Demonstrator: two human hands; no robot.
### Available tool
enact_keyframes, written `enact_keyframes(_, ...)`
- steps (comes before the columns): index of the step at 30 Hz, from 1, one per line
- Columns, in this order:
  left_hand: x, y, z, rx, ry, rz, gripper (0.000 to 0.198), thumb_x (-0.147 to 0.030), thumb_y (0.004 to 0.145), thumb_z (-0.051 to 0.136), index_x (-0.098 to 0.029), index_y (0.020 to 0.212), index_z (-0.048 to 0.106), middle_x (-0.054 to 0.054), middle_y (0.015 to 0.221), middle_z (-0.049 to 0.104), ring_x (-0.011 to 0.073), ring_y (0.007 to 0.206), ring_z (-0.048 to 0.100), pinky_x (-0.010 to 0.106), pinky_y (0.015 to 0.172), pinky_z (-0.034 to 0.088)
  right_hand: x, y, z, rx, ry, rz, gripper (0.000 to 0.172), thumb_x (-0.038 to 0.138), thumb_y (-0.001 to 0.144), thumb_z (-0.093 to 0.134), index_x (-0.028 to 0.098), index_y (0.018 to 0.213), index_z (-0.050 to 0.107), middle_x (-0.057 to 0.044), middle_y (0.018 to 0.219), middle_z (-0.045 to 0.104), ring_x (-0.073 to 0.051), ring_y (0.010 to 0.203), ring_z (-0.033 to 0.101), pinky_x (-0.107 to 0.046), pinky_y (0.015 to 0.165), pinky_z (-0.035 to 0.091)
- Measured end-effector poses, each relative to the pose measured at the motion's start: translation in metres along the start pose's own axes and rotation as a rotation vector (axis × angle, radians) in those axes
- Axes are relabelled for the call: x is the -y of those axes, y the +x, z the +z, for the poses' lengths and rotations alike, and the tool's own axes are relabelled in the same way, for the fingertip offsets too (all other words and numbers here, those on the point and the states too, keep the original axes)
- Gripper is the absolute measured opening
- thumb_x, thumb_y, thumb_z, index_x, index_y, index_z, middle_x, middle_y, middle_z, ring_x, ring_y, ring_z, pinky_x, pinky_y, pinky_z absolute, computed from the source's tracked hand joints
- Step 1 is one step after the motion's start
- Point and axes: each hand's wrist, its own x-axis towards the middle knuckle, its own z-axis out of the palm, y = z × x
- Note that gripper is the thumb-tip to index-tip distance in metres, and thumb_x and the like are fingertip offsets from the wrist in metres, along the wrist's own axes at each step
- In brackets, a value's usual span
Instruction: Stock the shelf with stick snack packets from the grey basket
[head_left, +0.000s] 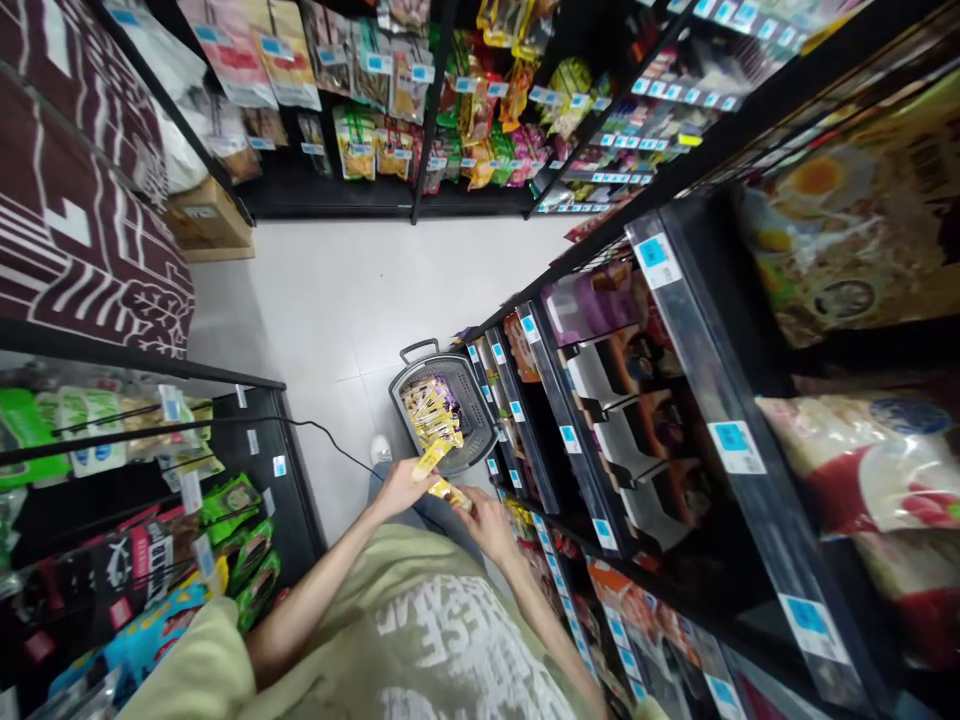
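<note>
My left hand [400,486] is closed around a small yellow snack packet [432,458]. A second yellow packet [449,491], with some white on it, is pinched in the fingers of my right hand [484,517]. The two hands are close together in front of my body. Just beyond them is a dark grey shopping basket [481,408] with its handle folded out to the far side. Inside lies a heap of similar yellow packets [429,405], with something purple at its edge. The print on the packets is too small to read.
Black shelving with blue-and-white price tags [568,438] rises close on my right, beside the basket. Hanging bagged snacks [244,510] line the left. More racks [375,195] and a cardboard box [210,222] stand beyond the pale floor [330,290]. A black cable [322,428] runs in from the left.
</note>
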Motion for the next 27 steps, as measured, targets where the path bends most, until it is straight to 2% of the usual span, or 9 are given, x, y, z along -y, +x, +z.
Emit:
enact_keyframes(4,-0.01,0.02,0.002,0.009,0.133,0.029,0.033,-0.041,0.082,0.061,-0.015,0.096,0.075,0.005,0.088,0.077,0.0205,0.081,0.069,0.027,0.075,0.051,-0.013,-0.011,0.007,-0.001,0.014,0.032,0.032,0.032,0.098,0.052,0.018,0.125,0.065,-0.01,0.118,0.071,-0.025,0.103,0.069,-0.032,0.089,0.05)
enact_keyframes(7,-0.022,0.031,0.002,-0.014,0.242,0.041,0.028,-0.034,0.083,0.06,-0.016,0.098,0.075,0.005,0.092,0.077,0.0204,0.086,0.07,0.026,0.079,0.05,-0.03,-0.016,0.012,-0.011,0.042,0.043,0.028,0.029,0.096,0.054,0.017,0.119,0.066,-0.01,0.113,0.071,-0.026,0.103,0.069,-0.033,0.089,0.05)
enact_keyframes(10,-0.028,0.036,0.001,-0.033,0.342,0.043,0.024,-0.03,0.085,0.056,-0.017,0.095,0.074,0.004,0.091,0.077,0.019,0.085,0.069,0.025,0.078,0.048,-0.052,-0.011,0.017,-0.01,0.059,0.026,0.029,0.019,0.091,0.056,0.016,0.117,0.067,-0.01,0.113,0.071,-0.025,0.104,0.068,-0.033,0.091,0.05)
enact_keyframes(14,-0.019,0.038,0.0,-0.048,0.474,0.011,0.022,-0.03,0.087,0.054,-0.017,0.093,0.071,0.003,0.083,0.074,0.0175,0.076,0.066,0.024,0.072,0.045,-0.08,0.007,0.021,-0.013,0.076,-0.022,0.035,0.011,0.086,0.055,0.016,0.12,0.066,-0.011,0.117,0.07,-0.024,0.109,0.067,-0.033,0.095,0.049)
enact_keyframes(16,-0.009,0.042,0.001,-0.051,0.545,-0.013,0.022,-0.031,0.087,0.055,-0.016,0.095,0.07,0.003,0.082,0.073,0.0172,0.074,0.064,0.024,0.07,0.043,-0.093,0.018,0.021,-0.027,0.082,-0.037,0.036,0.014,0.09,0.053,0.015,0.124,0.064,-0.012,0.117,0.071,-0.024,0.109,0.067,-0.033,0.095,0.049)
enact_keyframes(19,0.006,0.058,0.003,-0.021,0.647,-0.033,0.022,-0.031,0.089,0.054,-0.016,0.095,0.069,0.003,0.079,0.07,0.0164,0.071,0.061,0.023,0.068,0.042,-0.112,0.031,0.018,-0.055,0.081,-0.032,0.038,0.023,0.096,0.05,0.014,0.131,0.059,-0.013,0.112,0.073,-0.025,0.1,0.07,-0.035,0.089,0.052)
enact_keyframes(21,0.019,0.081,0.004,0.026,0.713,-0.029,0.021,-0.031,0.089,0.054,-0.016,0.095,0.068,0.003,0.077,0.069,0.0158,0.07,0.06,0.023,0.068,0.041,-0.129,0.042,0.019,-0.075,0.079,-0.035,0.04,0.029,0.099,0.048,0.013,0.134,0.058,-0.014,0.112,0.074,-0.026,0.1,0.07,-0.037,0.089,0.052)
enact_keyframes(23,0.038,0.118,0.003,0.083,0.781,-0.009,0.02,-0.031,0.09,0.053,-0.017,0.094,0.067,0.002,0.075,0.068,0.0159,0.07,0.061,0.022,0.067,0.041,-0.153,0.06,0.029,-0.107,0.029,-0.064,0.039,0.033,0.101,0.048,0.014,0.133,0.059,-0.015,0.115,0.073,-0.028,0.107,0.069,-0.039,0.093,0.051)
enact_keyframes(27,0.093,0.224,-0.001,0.185,0.923,0.075,0.022,-0.03,0.094,0.047,-0.018,0.097,0.065,0.005,0.075,0.067,0.0193,0.072,0.064,0.024,0.067,0.041,-0.226,0.131,0.079,-0.164,-0.149,-0.147,0.032,0.03,0.101,0.047,0.016,0.125,0.063,-0.015,0.113,0.074,-0.029,0.111,0.067,-0.04,0.092,0.053)
